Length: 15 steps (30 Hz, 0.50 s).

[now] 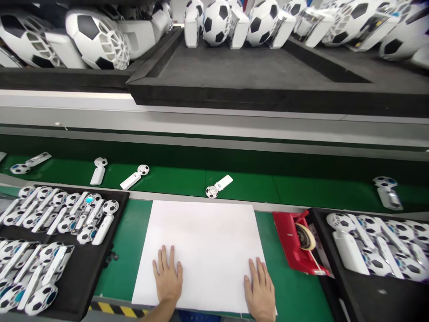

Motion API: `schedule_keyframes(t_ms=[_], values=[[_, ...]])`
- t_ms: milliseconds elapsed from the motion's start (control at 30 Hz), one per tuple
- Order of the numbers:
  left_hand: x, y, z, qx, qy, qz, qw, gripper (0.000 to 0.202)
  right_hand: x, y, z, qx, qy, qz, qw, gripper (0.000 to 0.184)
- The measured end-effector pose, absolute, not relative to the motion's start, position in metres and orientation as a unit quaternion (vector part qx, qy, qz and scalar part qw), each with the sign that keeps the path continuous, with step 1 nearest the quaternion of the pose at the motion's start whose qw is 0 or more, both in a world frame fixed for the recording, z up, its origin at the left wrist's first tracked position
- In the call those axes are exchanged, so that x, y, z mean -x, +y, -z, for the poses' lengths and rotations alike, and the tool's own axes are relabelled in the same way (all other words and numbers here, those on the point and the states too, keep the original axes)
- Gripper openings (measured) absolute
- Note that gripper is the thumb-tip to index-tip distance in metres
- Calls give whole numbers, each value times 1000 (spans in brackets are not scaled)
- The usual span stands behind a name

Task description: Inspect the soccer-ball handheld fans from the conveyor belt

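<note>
The L hand (167, 273) and the R hand (259, 290) were both spread, palms down, fingers apart, pinching nothing. The white sheet (201, 250) lay under & btwn them: L hand on its near-left part, R hand at its near-right corner, so most of the sheet stretched out ahead of the fingertips. (Can't tell if it was paper or thin board.) The sheet sat squarely on the green surface (124, 259), its far edge just short of the green conveyor belt (241, 190).

Left of the sheet, a black tray (85, 273) held packed rows of white football-pattern handheld fans (103, 221); a 2nd black tray (372, 297) on the right held more of the same, lying close together. Btwn the sheet & that right tray sat a red tape dispenser (288, 250) w/ a tan tape roll (305, 237), well clear of the R hand. Five loose fans lay scattered on the belt, the nearest (217, 185) just past the sheet's far edge. Beyond the belt, a black foam-lined shelf (234, 67) carried much bigger football-pattern fans (97, 40) w/ white bases.
</note>
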<state>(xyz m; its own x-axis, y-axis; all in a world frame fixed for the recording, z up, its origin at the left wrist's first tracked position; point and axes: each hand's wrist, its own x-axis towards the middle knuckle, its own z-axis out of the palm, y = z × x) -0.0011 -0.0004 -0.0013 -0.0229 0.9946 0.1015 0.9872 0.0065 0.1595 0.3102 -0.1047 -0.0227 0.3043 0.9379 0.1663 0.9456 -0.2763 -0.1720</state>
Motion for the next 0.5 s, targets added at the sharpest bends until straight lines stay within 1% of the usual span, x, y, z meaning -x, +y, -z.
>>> schedule_keyframes(t_ms=[300,500], values=[[3,-1,-2,-706,699,-113,19,59,-313,-106,19,795,-590,23,142,65],[14,-5,20,-704,699,-122,-14,69,-327,-114,39,775,-611,54,152,71]])
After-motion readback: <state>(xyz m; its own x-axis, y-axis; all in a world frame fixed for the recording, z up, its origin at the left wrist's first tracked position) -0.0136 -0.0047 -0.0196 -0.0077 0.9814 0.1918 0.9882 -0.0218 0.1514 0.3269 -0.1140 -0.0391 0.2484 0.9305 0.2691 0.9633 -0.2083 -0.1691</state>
